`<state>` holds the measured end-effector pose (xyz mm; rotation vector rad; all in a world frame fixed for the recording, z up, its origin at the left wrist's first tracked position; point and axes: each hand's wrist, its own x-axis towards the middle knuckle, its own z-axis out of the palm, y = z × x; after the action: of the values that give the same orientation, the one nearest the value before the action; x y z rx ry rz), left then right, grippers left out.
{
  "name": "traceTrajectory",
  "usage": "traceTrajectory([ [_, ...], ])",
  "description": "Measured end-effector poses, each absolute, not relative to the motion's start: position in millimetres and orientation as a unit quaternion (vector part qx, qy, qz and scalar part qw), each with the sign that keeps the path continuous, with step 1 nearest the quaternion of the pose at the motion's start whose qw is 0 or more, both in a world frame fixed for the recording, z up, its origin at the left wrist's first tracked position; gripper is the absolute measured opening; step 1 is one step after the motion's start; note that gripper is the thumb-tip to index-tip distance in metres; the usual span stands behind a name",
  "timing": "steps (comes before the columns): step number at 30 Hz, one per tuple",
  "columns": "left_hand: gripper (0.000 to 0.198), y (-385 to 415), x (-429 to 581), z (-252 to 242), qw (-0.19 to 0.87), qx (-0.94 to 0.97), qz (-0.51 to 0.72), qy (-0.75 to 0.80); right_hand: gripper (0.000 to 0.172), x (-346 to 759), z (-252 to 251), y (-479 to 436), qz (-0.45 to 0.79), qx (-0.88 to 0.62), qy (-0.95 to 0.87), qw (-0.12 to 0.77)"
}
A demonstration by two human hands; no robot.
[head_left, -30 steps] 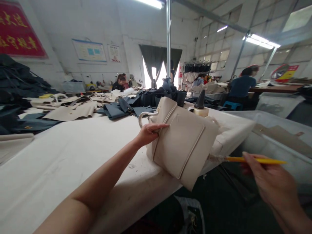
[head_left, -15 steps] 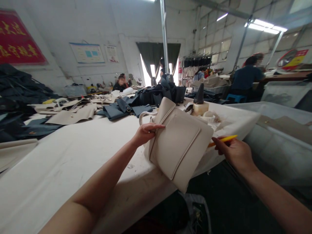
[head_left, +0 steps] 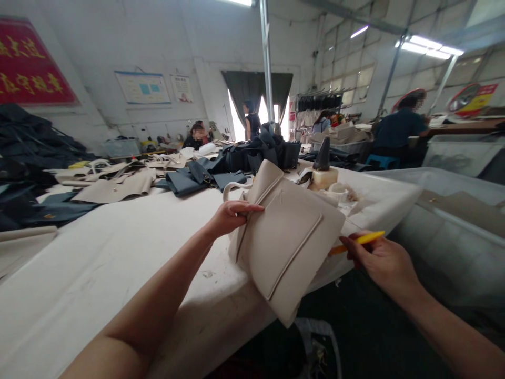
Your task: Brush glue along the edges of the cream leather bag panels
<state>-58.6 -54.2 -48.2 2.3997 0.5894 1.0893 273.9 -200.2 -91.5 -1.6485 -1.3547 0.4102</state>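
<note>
On my feed, the left hand [head_left: 232, 217] is clamped on the upper edge of a cream leather handbag [head_left: 286, 247], fingers curled over it just beside the looped top handle [head_left: 233, 188]. The bag is tilted, held over the near edge of the white-covered worktable [head_left: 118, 273], its lower corner hanging past that edge. A stitched front pocket [head_left: 286, 245] faces me.

The right hand [head_left: 379, 260] is closed around a yellow pencil [head_left: 357, 242], just beside the bag's right side; I can't tell if they touch. Beyond the bag, a black cone on a cream block [head_left: 323, 168] stands on the table.

Farther along lie cream leather panels [head_left: 114, 187], navy bag pieces [head_left: 185, 181] and black bags [head_left: 256, 157]. A grey plastic bin [head_left: 453, 210] sits off to the right. A seated co-worker in dark blue [head_left: 398, 129] is at a bench, and another person [head_left: 251, 121] stands by the curtained doorway [head_left: 256, 95].
</note>
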Motion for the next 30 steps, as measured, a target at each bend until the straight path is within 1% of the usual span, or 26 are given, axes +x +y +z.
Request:
traceTrajectory([
  [3, 0.06, -53, -58, -46, 0.208, 0.879, 0.369, 0.22, 0.066, 285, -91, -174, 0.123, -0.672, -0.524, 0.508],
  [6, 0.061, -50, -58, -50, 0.208, 0.88, 0.355, 0.236, 0.067, 292, -92, -155, 0.107, -0.672, -0.516, 0.521],
  [8, 0.061, -46, -59, -56, 0.209, 0.872, 0.364, 0.251, 0.064, 293, -94, -155, 0.108, -0.673, -0.513, 0.522],
  [11, 0.059, -41, -61, -64, 0.219, 0.848, 0.399, 0.272, 0.059, 285, -96, -171, 0.127, -0.669, -0.525, 0.51],
  [16, 0.058, -41, -60, -69, 0.222, 0.833, 0.426, 0.274, 0.061, 266, -95, -202, 0.219, -0.644, -0.546, 0.49],
  [17, 0.058, -41, -59, -69, 0.22, 0.835, 0.427, 0.269, 0.061, 265, -94, -203, 0.222, -0.643, -0.546, 0.489],
  [22, 0.058, -43, -59, -71, 0.229, 0.829, 0.439, 0.258, 0.063, 267, -86, -198, 0.154, -0.678, -0.519, 0.498],
  [27, 0.058, -44, -61, -73, 0.197, 0.847, 0.437, 0.23, 0.063, 245, -86, -224, 0.24, -0.664, -0.523, 0.477],
  [30, 0.059, -44, -61, -74, 0.186, 0.851, 0.433, 0.232, 0.06, 236, -95, -238, 0.245, -0.685, -0.515, 0.453],
])
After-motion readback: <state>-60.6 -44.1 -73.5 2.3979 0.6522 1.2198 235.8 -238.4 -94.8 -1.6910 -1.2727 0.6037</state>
